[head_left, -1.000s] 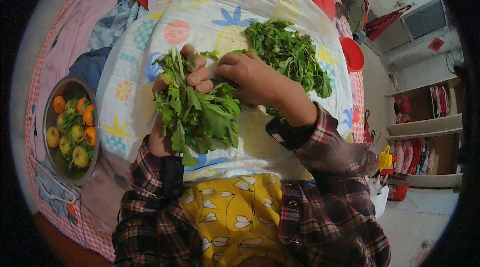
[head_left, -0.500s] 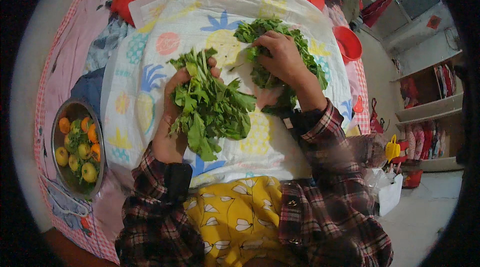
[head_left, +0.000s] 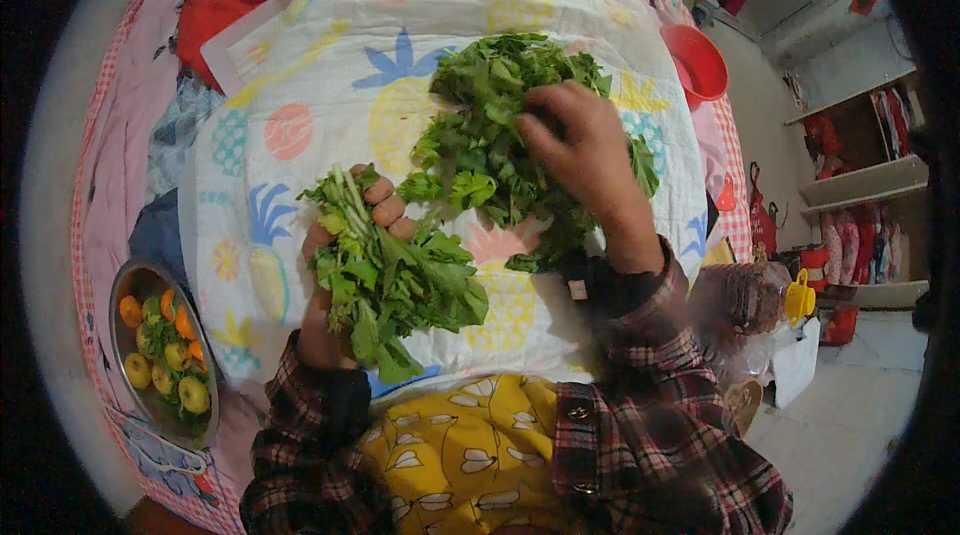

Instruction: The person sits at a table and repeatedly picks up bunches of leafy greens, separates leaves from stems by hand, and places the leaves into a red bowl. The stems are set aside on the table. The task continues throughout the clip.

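Observation:
In my left hand (head_left: 385, 207) is a bunch of leafy greens (head_left: 400, 280), with the fingers wrapped round the pale stems and the leaves hanging toward my lap. My right hand (head_left: 585, 150) is over a loose pile of leafy greens (head_left: 490, 75) on the right side of the cloth. Its thumb and forefinger are curled in on some of the leaves, which are blurred there; exactly which sprig they hold is hidden. The white cloth (head_left: 330, 65) printed with pineapples lies under both the bunch and the pile.
At the left, a metal bowl (head_left: 207, 405) holds orange and yellow-green fruits and some greens. A red basin (head_left: 697, 63) stands beyond the cloth's right edge. To the right are a large clear container (head_left: 738, 295) and shelves (head_left: 865, 180) with folded clothes.
The greens pile has spread leftward, with leaves now nearer the left-hand bunch. My right hand has shifted among the leaves. The whole view has tilted a little, moving the bowl and bunch lower.

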A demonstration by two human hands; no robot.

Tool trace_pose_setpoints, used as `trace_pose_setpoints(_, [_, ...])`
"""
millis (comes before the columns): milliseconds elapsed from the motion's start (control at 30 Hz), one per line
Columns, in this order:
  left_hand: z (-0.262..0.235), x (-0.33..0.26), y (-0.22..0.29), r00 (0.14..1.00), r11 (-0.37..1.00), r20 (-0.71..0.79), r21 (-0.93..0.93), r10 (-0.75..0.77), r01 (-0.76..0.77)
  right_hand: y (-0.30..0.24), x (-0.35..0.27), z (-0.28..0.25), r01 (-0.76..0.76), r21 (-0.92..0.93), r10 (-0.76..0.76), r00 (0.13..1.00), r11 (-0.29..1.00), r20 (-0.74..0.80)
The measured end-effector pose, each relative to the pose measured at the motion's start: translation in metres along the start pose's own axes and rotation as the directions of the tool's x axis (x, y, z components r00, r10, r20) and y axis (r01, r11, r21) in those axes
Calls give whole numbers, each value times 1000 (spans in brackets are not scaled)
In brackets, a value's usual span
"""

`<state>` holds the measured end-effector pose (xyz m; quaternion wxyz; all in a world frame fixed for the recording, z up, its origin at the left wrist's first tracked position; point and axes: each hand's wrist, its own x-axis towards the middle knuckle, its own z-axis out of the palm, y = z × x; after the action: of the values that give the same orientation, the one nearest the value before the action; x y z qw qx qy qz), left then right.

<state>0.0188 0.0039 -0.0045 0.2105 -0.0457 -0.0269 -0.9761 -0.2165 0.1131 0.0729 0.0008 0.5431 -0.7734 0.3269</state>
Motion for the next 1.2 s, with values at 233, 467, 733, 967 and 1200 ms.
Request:
trace_pose_setpoints(233, [14, 1, -1, 998, 999, -44, 2, 43, -43, -3, 0, 13, 95, 240, -55, 984, 966, -168])
trace_pose_setpoints(467, [6, 4, 8, 994, 999, -98, -5, -38, 38, -17, -7, -3, 131, 330, -69, 978, 935, -195])
trace_pose_setpoints(733, [-16, 4, 17, 990, 996, 110, 27, -84, 81, -9, -5, 9, 186, 145, -212, 959, 972, 187])
trace_pose_setpoints(967, [-15, 8, 24, 996, 956, 56, 281, 67, -80, -13, -14, 19, -125, 591, 69, 991, 797, 117])
trace_pose_setpoints(1200, [-13, 12, 14, 993, 950, -49, 301, 107, -88, -15, -17, 14, -31, 707, 90, 995, 707, -47])
